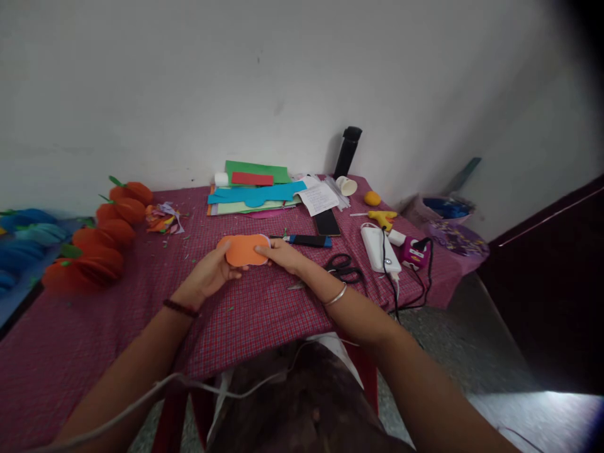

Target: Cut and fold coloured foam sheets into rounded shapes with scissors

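Okay, we've got the orange paper cut-out [245,251] just left of the black-and-blue cutter [309,241]: left hand [214,269] grips its left end, right hand [285,255] pinches the other, thumb on top. Scissors [338,270] lie nearer us than the cutter, black phone [328,223] just behind it.

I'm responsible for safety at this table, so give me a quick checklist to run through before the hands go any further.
1. Left hand gripping the orange cutout: ok, at its left end.
2. Right hand gripping it too: ok, at its right end.
3. Scissors clear of the right forearm: not ok, the forearm crosses over them in this view.
4. Blue-and-black cutter safely closed: cannot tell, its end by the right hand is unclear.
5. Paper cup upright: not ok, on its side.
6. Yellow glue gun cool: cannot tell.
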Demonstrator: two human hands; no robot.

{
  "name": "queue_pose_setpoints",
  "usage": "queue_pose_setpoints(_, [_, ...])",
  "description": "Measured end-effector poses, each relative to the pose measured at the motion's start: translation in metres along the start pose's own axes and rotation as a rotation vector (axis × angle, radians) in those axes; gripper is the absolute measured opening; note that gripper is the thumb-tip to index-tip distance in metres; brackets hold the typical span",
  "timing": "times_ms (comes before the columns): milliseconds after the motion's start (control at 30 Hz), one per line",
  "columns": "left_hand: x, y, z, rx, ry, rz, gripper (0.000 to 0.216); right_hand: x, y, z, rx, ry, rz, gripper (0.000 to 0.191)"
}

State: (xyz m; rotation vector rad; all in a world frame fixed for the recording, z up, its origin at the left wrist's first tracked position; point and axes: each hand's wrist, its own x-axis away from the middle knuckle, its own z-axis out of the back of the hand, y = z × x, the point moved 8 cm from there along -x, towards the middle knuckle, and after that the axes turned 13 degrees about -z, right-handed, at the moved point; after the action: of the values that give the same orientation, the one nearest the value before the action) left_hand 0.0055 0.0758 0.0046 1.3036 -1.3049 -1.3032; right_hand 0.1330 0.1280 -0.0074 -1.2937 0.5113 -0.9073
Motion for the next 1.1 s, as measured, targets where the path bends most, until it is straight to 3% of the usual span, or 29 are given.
queue_pose_setpoints(100, [0.003, -0.003, -0.008, 0.264, -0.085, 0.113, 0.050, 0.001, 0.000, -0.001, -0.045, -0.030, -0.002, 0.045])
queue_pose_setpoints(200, [0.010, -0.006, -0.014, 0.450, -0.204, 0.203, 0.069, 0.007, -0.006, -0.005, -0.031, -0.114, 0.027, 0.043])
queue_pose_setpoints(267, [0.015, -0.010, -0.019, 0.487, -0.291, 0.237, 0.077, 0.014, -0.015, -0.010, 0.012, -0.195, 0.059, 0.039])
queue_pose_setpoints(367, [0.025, -0.014, -0.030, 0.519, -0.423, 0.232, 0.072, 0.029, -0.027, -0.015, 0.117, -0.301, 0.114, 0.034])
queue_pose_setpoints(500, [0.034, -0.010, -0.046, 0.507, -0.551, 0.163, 0.067, 0.042, -0.043, -0.009, 0.410, -0.231, 0.293, 0.036])
queue_pose_setpoints(600, [0.036, -0.008, -0.051, 0.489, -0.561, 0.149, 0.081, 0.044, -0.049, -0.002, 0.496, -0.146, 0.362, 0.031])
queue_pose_setpoints(767, [0.039, -0.012, -0.057, 0.495, -0.565, 0.202, 0.090, 0.055, -0.059, -0.017, 0.561, -0.230, 0.444, 0.028])
queue_pose_setpoints(900, [0.041, -0.008, -0.060, 0.352, -0.581, 0.144, 0.083, 0.061, -0.064, -0.021, 0.482, -0.241, 0.436, 0.016])
queue_pose_setpoints(1033, [0.034, 0.004, -0.057, 0.273, -0.461, 0.024, 0.079, 0.056, -0.067, 0.005, 0.211, 0.031, 0.416, 0.034])
queue_pose_setpoints(1100, [0.031, 0.010, -0.054, 0.283, -0.406, -0.038, 0.081, 0.056, -0.068, 0.019, 0.103, 0.167, 0.434, 0.029])
